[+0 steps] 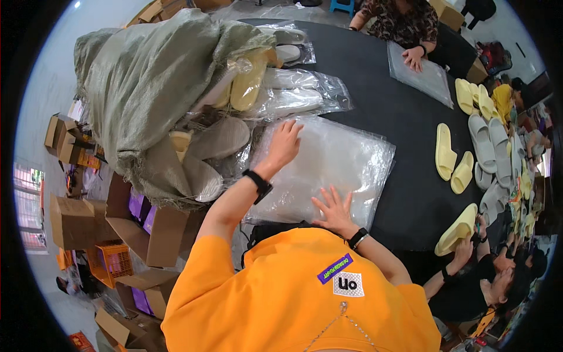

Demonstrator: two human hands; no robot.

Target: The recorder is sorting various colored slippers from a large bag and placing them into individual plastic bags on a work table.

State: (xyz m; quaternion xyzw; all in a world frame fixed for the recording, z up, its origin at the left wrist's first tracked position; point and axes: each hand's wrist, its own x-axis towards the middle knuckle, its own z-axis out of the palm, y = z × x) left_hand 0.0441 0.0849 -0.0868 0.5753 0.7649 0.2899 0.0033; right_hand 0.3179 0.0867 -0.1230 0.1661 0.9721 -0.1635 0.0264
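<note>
Clear plastic bags [346, 158] beneath both flat hands

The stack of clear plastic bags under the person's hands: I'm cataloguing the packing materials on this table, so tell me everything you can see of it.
The stack of clear plastic bags is a flat, roughly rectangular pile of thin, glossy, transparent film, wrinkled and catching the light. It lies on the black table, its near edge at the table's rim by the person's orange shirt. The left hand presses flat near its far left corner; the right hand rests spread on its near part. Bagged pale slippers lie just beyond it.
</note>
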